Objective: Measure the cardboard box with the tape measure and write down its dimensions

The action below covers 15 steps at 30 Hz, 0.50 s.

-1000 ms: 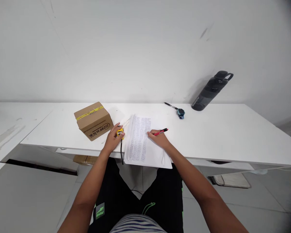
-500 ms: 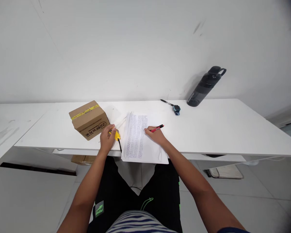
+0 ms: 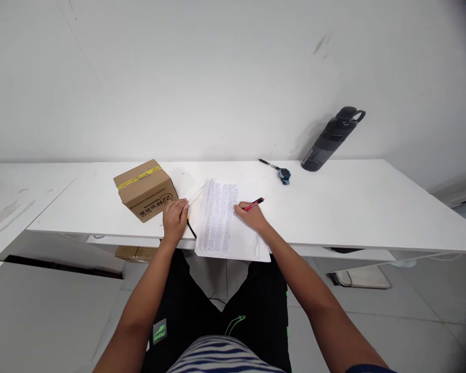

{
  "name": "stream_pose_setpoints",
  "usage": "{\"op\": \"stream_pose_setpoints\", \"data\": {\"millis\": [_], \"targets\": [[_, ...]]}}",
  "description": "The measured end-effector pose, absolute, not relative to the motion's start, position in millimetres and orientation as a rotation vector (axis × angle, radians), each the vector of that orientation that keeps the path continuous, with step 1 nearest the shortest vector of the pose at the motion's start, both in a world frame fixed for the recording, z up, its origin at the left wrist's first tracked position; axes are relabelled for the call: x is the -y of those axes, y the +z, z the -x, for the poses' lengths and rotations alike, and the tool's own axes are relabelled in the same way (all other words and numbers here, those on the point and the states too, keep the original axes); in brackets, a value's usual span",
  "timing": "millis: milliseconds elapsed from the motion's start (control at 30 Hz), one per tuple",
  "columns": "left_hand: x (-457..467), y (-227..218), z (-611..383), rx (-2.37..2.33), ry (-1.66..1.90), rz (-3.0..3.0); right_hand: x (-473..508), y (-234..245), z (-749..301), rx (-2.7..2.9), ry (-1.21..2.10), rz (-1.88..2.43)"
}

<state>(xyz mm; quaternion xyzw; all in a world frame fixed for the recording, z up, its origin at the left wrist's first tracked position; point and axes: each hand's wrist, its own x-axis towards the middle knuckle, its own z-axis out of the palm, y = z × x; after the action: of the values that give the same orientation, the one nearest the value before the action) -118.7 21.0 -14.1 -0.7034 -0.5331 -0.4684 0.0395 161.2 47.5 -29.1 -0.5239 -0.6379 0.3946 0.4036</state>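
Observation:
My left hand (image 3: 175, 216) is closed around a yellow tape measure (image 3: 188, 218), almost fully covered by the fingers. Its black strap (image 3: 191, 230) trails toward the paper. Just beyond that hand stands a cardboard box (image 3: 143, 190) with yellow tape across its top. In my right hand (image 3: 251, 216) is a red and black pen (image 3: 253, 204), gripped with its rear end pointing up and right. That hand rests on a stack of paper (image 3: 244, 243), beside dense blue handwriting on the left part of the sheet. The pen's tip is hidden by the fingers.
On the white table (image 3: 353, 212), a black pen (image 3: 268, 164) lies by a blue wristwatch (image 3: 284, 175). A dark water bottle (image 3: 328, 141) stands at the back right, near the wall. A shelf (image 3: 357, 253) runs beneath the tabletop.
My left hand has turned over the tape measure, so most of its yellow body is now covered. My right hand still grips the pen at about the same spot. The view has shifted slightly.

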Motion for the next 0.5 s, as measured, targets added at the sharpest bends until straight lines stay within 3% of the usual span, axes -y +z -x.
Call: {"op": "stream_pose_setpoints", "data": {"millis": [500], "targets": [[-17.8, -11.9, 121.4, 1.653, -1.416, 2.294, -44.8, -27.9, -160.0, 1.621, 0.962, 1.334]]}}
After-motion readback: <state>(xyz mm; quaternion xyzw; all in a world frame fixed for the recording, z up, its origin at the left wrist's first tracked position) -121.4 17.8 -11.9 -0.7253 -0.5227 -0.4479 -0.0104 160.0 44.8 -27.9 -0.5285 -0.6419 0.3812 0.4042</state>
